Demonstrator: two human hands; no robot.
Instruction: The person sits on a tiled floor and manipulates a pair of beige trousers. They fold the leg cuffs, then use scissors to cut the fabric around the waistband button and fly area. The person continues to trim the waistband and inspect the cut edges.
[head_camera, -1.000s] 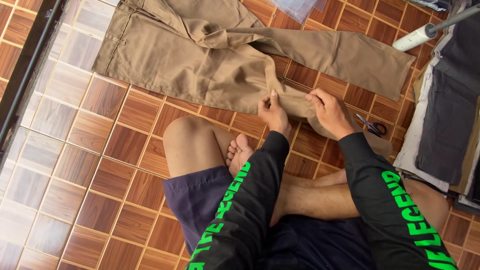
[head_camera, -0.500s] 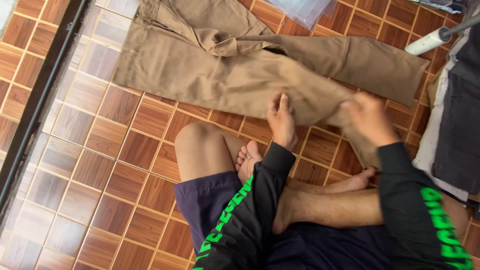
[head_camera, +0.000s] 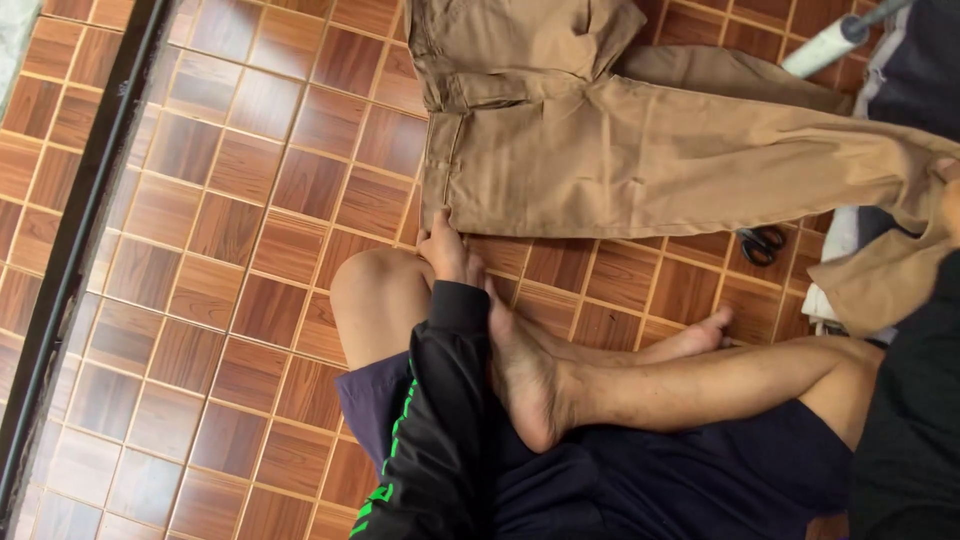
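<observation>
Head view: trousers (head_camera: 620, 165) now stretched flat btwn L hand (head_camera: 447, 252), R hand (head_camera: 948, 200).

The trousers (head_camera: 620, 160) are tan woven cloth, matt and fairly stiff-looking, with stitched seams at the waistband and soft creases along the leg. The floor tiles (head_camera: 230, 250) are glazed ceramic in a brown wood-block pattern — glossy, catching pale glare toward the left — with light grout lines between them. A dark metal door track (head_camera: 85, 240) runs beside them, smooth and dull. The left hand (head_camera: 447, 250) wears a black sleeve (head_camera: 440, 400) of smooth synthetic knit with a faint sheen. The shorts (head_camera: 690, 480) are dark navy cloth, matt. The scissors (head_camera: 762, 243) have black plastic handles — slightly shiny.
</observation>
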